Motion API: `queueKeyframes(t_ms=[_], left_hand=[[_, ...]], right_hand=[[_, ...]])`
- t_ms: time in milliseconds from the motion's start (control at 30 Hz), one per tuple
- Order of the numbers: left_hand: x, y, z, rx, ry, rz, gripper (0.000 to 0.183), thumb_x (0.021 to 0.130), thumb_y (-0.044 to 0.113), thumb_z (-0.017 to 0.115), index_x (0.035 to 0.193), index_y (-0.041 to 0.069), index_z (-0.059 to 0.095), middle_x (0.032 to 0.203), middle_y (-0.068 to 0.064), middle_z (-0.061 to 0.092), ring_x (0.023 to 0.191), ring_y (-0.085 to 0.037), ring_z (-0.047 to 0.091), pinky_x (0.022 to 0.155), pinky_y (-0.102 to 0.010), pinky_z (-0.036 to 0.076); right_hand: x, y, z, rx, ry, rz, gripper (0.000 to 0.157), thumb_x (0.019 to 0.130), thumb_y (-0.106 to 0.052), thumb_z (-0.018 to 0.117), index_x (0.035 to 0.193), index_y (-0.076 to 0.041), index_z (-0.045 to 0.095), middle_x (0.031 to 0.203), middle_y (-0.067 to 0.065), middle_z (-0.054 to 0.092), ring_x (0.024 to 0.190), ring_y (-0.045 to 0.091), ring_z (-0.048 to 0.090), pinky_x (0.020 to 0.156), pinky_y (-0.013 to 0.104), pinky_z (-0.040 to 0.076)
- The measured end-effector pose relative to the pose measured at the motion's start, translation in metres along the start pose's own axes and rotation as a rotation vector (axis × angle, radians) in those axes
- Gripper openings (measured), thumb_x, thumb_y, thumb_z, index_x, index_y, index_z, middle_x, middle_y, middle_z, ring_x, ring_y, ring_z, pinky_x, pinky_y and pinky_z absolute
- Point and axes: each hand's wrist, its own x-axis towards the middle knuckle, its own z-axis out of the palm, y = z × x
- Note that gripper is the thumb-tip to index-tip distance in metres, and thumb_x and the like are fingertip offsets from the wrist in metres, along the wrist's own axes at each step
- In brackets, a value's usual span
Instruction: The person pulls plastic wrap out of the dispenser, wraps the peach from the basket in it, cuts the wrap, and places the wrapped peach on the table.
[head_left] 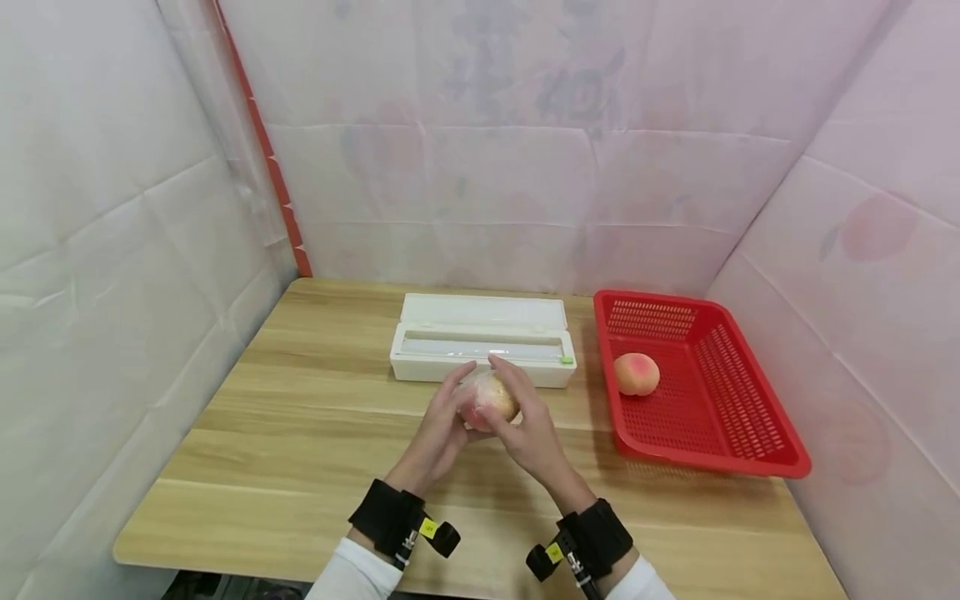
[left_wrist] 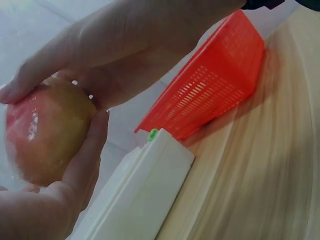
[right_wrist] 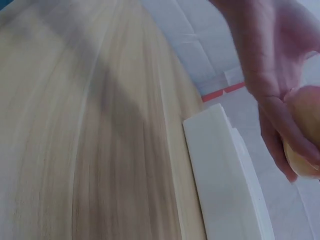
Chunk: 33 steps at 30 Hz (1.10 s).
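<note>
Both hands hold a peach (head_left: 486,402) above the wooden table, in front of a white cling film dispenser (head_left: 483,368). Clear, shiny film covers the peach, its gloss plain in the left wrist view. My left hand (head_left: 441,425) cups it from the left, thumb and fingers curved about it. From the other side my right hand (head_left: 531,429) grips it, thumb on the near face and fingers over the top. The right wrist view shows the left hand's fingers (right_wrist: 287,127) round the peach, which the frame edge cuts off. The dispenser's lid stands open, with a green slider at its right end.
A red plastic basket (head_left: 705,462) stands at the table's right side, holding a second peach (head_left: 636,374). White printed sheeting (head_left: 495,183) hangs behind the wooden table (head_left: 300,467) and on both sides.
</note>
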Motion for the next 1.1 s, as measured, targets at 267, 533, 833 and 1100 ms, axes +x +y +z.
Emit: queueKeyframes(t_ms=[267, 533, 833, 1100], left_hand=[[-0.004, -0.002, -0.027, -0.006, 0.076, -0.007, 0.053, 0.103, 0.034, 0.048, 0.146, 0.005, 0.041, 0.149, -0.016, 0.039, 0.126, -0.024, 0.052, 0.1, -0.047, 0.051], [-0.01, -0.005, -0.047, 0.101, 0.094, -0.02, 0.05, 0.1, 0.022, 0.056, 0.145, 0.007, 0.044, 0.148, -0.016, 0.045, 0.123, -0.023, 0.057, 0.097, -0.041, 0.054], [-0.012, -0.006, -0.056, 0.345, 0.123, 0.025, 0.067, 0.09, 0.017, 0.072, 0.149, 0.014, 0.04, 0.149, -0.015, 0.044, 0.124, -0.03, 0.057, 0.094, -0.042, 0.055], [-0.007, -0.006, -0.06, 1.366, 0.02, 0.475, 0.091, 0.072, 0.029, 0.088, 0.149, 0.021, 0.041, 0.157, -0.015, 0.031, 0.137, -0.04, 0.034, 0.1, -0.054, 0.048]], right_hand=[[-0.001, 0.025, 0.005, 0.061, -0.017, 0.169, 0.063, 0.089, -0.024, 0.075, 0.145, -0.015, 0.047, 0.143, 0.007, 0.051, 0.127, 0.022, 0.052, 0.104, 0.05, 0.046], [-0.003, 0.03, 0.011, 0.318, -0.025, 0.46, 0.046, 0.096, -0.032, 0.065, 0.137, -0.014, 0.052, 0.136, 0.008, 0.055, 0.119, 0.026, 0.059, 0.093, 0.037, 0.053], [0.0, 0.034, 0.016, 0.597, 0.072, 0.679, 0.046, 0.101, -0.038, 0.052, 0.133, -0.004, 0.05, 0.132, 0.015, 0.055, 0.108, 0.017, 0.064, 0.089, 0.033, 0.056], [0.005, 0.038, 0.04, 0.481, 0.002, 0.719, 0.05, 0.1, -0.039, 0.057, 0.131, 0.0, 0.052, 0.127, 0.019, 0.057, 0.097, 0.017, 0.063, 0.081, 0.032, 0.057]])
